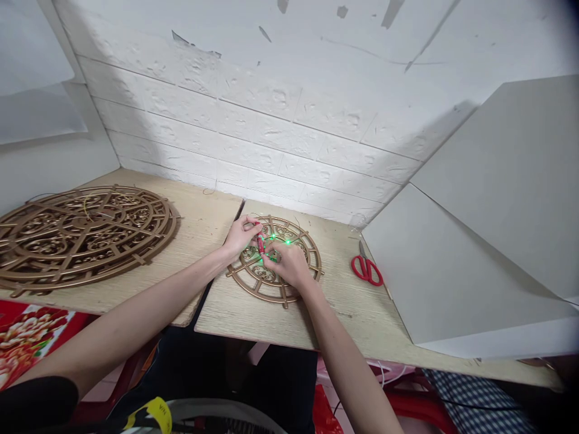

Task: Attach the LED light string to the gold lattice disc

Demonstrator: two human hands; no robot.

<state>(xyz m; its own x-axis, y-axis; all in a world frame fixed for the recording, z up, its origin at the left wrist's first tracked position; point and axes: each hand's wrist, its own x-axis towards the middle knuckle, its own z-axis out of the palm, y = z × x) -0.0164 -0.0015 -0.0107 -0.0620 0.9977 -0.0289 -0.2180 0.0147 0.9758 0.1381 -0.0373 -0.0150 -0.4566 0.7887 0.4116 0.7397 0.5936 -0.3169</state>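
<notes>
A small round gold openwork panel (304, 255) lies flat on the light wooden board (353, 313) in front of me. Green lights glow on it between my hands. My left hand (239, 235) rests on the panel's upper left part, fingers pinched on a small red piece (260, 242) next to the lights. My right hand (287, 263) lies over the panel's middle with its fingers curled and pressed down by the same red piece. What the right fingers grip is hidden.
A larger stack of gold openwork panels (81, 235) lies on the left board. Red-handled scissors (367, 269) lie to the right of the small panel. White sheets (474, 253) lean at the right, a white brick wall (271, 132) stands behind, and red patterned material (27, 337) sits at lower left.
</notes>
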